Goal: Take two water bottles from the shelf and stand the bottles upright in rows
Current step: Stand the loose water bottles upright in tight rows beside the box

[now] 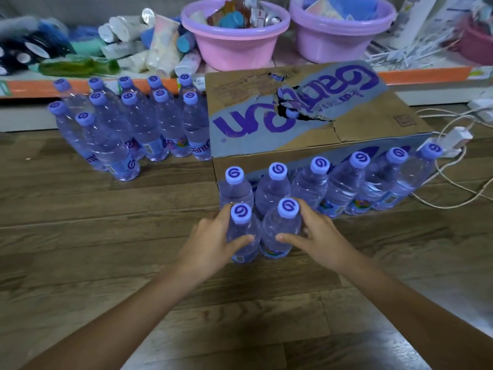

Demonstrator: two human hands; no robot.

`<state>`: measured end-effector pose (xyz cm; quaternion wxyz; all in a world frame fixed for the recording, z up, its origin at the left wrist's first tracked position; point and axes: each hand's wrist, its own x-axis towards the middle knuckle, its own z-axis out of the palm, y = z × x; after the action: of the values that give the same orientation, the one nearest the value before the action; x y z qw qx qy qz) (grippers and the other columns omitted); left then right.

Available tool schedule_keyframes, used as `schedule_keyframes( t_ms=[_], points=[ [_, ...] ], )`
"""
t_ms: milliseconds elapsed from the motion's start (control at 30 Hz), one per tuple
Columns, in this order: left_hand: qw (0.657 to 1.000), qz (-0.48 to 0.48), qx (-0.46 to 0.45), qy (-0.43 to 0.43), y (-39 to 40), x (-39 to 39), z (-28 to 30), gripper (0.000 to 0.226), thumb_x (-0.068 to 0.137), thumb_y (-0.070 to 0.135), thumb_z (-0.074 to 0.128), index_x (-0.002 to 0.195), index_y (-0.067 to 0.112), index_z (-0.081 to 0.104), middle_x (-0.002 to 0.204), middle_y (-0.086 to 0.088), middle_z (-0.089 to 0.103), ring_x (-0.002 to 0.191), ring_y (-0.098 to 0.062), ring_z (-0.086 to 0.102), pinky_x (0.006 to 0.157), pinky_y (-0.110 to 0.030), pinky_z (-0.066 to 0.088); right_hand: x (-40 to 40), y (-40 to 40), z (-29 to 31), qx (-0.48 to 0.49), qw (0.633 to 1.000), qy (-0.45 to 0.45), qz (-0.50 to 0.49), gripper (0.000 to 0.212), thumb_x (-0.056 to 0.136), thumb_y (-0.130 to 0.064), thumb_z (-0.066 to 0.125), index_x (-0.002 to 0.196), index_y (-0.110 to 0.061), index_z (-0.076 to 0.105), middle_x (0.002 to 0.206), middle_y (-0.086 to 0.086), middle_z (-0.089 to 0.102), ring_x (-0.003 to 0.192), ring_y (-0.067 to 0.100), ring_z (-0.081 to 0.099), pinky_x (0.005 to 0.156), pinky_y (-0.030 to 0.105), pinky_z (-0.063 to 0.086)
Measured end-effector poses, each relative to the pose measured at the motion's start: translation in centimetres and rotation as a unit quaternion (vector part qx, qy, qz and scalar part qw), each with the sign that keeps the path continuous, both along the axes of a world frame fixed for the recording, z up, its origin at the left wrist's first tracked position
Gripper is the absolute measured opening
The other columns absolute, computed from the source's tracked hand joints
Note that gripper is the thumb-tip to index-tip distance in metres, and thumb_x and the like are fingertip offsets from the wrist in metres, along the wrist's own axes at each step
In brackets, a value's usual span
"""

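Two clear water bottles with purple caps stand upright side by side on the wooden floor. My left hand grips the left bottle around its body. My right hand grips the right bottle the same way. Just behind them a row of several upright bottles runs along the front of a cardboard box. Another group of upright bottles stands in rows at the left, in front of the shelf.
The low shelf with an orange edge carries two purple basins, tubes and packets. White cables and a power strip lie on the floor to the right of the box. Bare wooden floor stretches left of my arms.
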<state>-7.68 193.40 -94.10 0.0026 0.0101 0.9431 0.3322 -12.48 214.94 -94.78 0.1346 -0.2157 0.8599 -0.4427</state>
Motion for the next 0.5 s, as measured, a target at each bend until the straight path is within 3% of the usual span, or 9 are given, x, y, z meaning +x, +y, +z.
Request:
schedule_keyframes(
  t_ms=[200, 267, 367, 433, 500],
  points=[
    [0.998, -0.027, 0.049, -0.041, -0.2, 0.0, 0.9, 0.063, 0.075, 0.037, 0.071, 0.129, 0.026, 0.04, 0.13, -0.003, 0.056, 0.12, -0.024, 0.053, 0.098, -0.036, 0.045, 0.3, 0.1, 1.0, 0.02, 1.0, -0.02, 0.008, 0.078, 0.058, -0.071, 0.067, 0.125, -0.048, 0.034, 0.13, -0.021, 0.053, 0.122, 0.001, 0.051, 0.102, 0.039, 0.046],
    [0.989, -0.049, 0.097, -0.096, -1.0, 0.2, 1.3, 0.072, 0.073, 0.037, 0.074, 0.133, 0.027, 0.036, 0.135, 0.001, 0.05, 0.125, -0.018, 0.047, 0.105, -0.033, 0.04, 0.5, 0.0, 3.2, 0.044, 0.998, 0.041, -0.033, 0.08, 0.055, -0.077, 0.062, 0.122, -0.04, 0.039, 0.126, -0.014, 0.054, 0.119, 0.007, 0.052, 0.097, 0.033, 0.047],
    [0.975, -0.058, 0.148, -0.156, -4.8, -0.2, 2.3, 0.067, 0.076, 0.035, 0.072, 0.134, 0.023, 0.039, 0.133, 0.003, 0.052, 0.124, -0.011, 0.048, 0.105, -0.025, 0.039, 0.7, -1.7, 8.5, 0.001, 0.982, 0.166, -0.091, 0.053, 0.06, -0.083, 0.049, 0.099, -0.048, 0.047, 0.101, -0.019, 0.06, 0.097, 0.003, 0.056, 0.08, 0.011, 0.043],
    [0.986, -0.031, 0.083, -0.144, -9.2, -1.0, 3.0, 0.056, 0.079, 0.036, 0.069, 0.128, 0.017, 0.05, 0.129, -0.001, 0.058, 0.119, -0.013, 0.053, 0.09, -0.015, 0.039, 0.3, -5.1, 11.5, -0.026, 0.98, 0.184, -0.065, 0.031, 0.068, -0.075, 0.047, 0.092, -0.056, 0.047, 0.1, -0.028, 0.058, 0.093, -0.01, 0.055, 0.082, 0.005, 0.039],
    [0.989, 0.039, 0.075, -0.123, -14.0, -2.4, 3.4, 0.054, 0.074, 0.039, 0.071, 0.118, 0.012, 0.056, 0.12, -0.007, 0.062, 0.113, -0.02, 0.058, 0.085, -0.019, 0.043, -1.4, -9.8, 12.6, -0.042, 0.985, 0.167, -0.015, 0.018, 0.071, -0.06, 0.05, 0.089, -0.053, 0.05, 0.102, -0.032, 0.058, 0.094, -0.016, 0.053, 0.081, 0.001, 0.038]
  ],
)
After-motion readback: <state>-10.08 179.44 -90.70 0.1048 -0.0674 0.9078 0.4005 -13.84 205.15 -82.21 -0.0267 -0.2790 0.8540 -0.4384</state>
